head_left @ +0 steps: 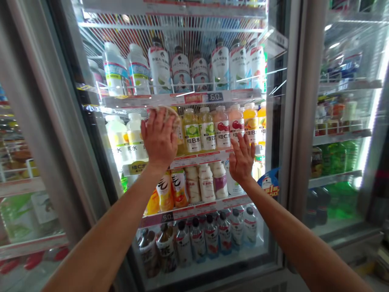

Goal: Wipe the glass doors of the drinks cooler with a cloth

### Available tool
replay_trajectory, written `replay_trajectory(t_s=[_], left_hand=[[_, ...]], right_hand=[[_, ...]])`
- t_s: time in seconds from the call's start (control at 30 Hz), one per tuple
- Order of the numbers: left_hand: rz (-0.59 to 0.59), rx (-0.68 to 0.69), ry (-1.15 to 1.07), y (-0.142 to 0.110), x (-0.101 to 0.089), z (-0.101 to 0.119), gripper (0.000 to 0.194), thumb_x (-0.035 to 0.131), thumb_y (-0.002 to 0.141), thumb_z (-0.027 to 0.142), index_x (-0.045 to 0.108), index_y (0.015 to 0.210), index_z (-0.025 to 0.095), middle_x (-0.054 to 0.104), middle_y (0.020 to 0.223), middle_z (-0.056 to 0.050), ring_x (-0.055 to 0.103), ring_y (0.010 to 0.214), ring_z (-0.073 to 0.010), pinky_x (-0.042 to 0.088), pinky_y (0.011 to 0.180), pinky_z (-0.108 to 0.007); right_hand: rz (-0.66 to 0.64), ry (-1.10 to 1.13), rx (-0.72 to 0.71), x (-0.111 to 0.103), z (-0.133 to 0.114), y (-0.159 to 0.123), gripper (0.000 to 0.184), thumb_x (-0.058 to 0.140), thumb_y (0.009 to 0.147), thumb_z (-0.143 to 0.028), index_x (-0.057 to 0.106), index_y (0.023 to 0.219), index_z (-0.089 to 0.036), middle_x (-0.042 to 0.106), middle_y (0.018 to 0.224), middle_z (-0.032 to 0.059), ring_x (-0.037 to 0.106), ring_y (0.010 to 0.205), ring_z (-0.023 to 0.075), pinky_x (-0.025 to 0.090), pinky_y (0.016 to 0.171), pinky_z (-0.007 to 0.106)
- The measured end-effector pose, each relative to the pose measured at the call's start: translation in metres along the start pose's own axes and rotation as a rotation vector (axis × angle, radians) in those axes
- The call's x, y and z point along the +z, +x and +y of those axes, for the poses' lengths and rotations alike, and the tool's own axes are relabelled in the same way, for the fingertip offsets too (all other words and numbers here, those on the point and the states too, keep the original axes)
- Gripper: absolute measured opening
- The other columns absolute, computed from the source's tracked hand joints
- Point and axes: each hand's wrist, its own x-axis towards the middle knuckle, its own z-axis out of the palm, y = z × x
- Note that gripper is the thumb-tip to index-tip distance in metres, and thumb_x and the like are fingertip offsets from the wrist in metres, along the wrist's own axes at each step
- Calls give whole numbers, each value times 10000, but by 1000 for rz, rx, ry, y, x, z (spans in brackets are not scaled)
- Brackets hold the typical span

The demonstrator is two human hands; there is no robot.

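My left hand point(160, 136) lies over a light-coloured cloth point(172, 113) and presses it to the glass door point(194, 225) of a drinks fridge. Only the cloth's upper and right edges show past the fingers; the rest is hidden under the palm. To the right and slightly lower, my right hand point(243, 159) rests against the same door with its fingers apart and nothing in it. Behind the glass, near both hands, stands a row of fruit drink bottles point(207, 129) in yellow, pink and orange.
More shelves behind the glass hold white-labelled bottles point(159, 67), milky drink bottles point(206, 184) and dark-capped bottles point(211, 235). Metal door frames point(304, 134) run up both sides. A round blue sticker point(269, 184) is at the lower right. Other stocked fridges point(340, 158) flank this one.
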Motion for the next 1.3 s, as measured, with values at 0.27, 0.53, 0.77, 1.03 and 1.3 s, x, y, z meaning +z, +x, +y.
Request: replay_trajectory(t_s=[0.27, 0.53, 0.77, 1.03, 1.3], left_hand=[[-246, 584, -112, -58, 9, 55, 446, 446, 826, 198, 446, 1271, 228, 366, 1415, -20, 200, 1360, -216, 129, 1131, -449], [-14, 12, -55, 12, 9, 9, 452, 387, 846, 271, 418, 1292, 205, 280, 1459, -9, 145, 1372, -199, 136, 1135, -432], [-186, 578, -103, -43, 14, 60, 423, 432, 826, 221, 470, 1247, 209, 403, 1392, -8, 194, 1361, -213, 137, 1132, -443], [-68, -31, -35, 12, 5, 10, 451, 382, 865, 338, 414, 1289, 185, 269, 1463, -31, 118, 1376, -189, 112, 1130, -436], [-195, 616, -133, -60, 13, 71, 403, 435, 844, 299, 479, 1233, 206, 409, 1387, -23, 108, 1380, -209, 87, 1143, -446]], right_hand=[[-6, 8, 4, -1, 0, 0, 550, 339, 837, -212, 285, 1380, -280, 317, 1452, 23, 208, 1369, 212, 176, 1094, 503], [-28, -4, 1, 0, 2, -1, 536, 339, 843, -227, 292, 1375, -265, 305, 1458, 30, 188, 1375, 199, 167, 1101, 481], [1, 10, -18, -2, 1, 0, 514, 347, 845, -220, 330, 1358, -243, 332, 1445, 39, 209, 1369, 197, 165, 1101, 470], [7, 7, -19, 2, 3, -2, 539, 344, 846, -232, 279, 1380, -271, 311, 1455, 28, 198, 1372, 199, 159, 1106, 480], [-25, -10, -2, -1, 2, -1, 531, 345, 841, -225, 304, 1369, -265, 327, 1447, 30, 196, 1373, 197, 177, 1100, 474]])
